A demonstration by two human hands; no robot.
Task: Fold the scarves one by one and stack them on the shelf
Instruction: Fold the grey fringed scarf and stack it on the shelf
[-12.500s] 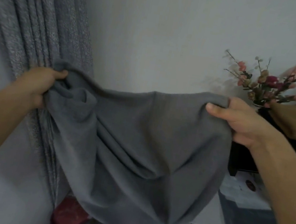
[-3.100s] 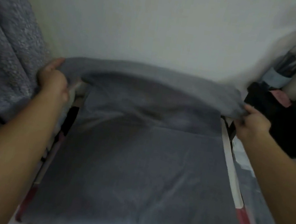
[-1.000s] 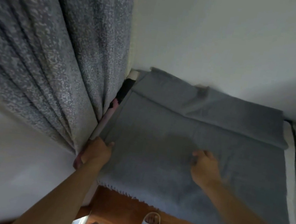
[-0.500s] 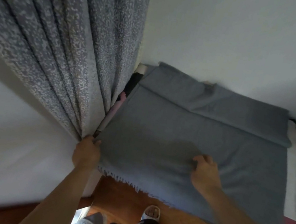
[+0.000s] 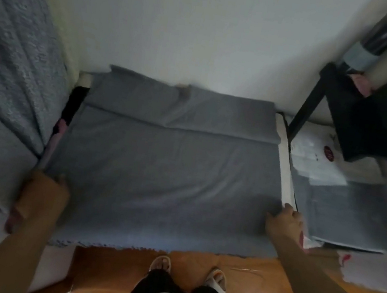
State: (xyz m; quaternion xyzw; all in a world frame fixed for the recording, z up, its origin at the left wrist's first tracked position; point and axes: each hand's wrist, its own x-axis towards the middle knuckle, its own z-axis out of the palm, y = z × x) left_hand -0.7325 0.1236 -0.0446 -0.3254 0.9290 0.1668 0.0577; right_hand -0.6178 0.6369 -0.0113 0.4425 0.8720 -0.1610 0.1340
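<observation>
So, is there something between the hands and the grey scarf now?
Nothing visible. The left hand touches the grey scarf at its near left edge, and the right hand touches its near right edge. The frame is blurred, so the grip itself cannot be told.

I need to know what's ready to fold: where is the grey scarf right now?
In the head view, the grey scarf lies spread flat mid-frame, between the curtain and black shelf.
</observation>
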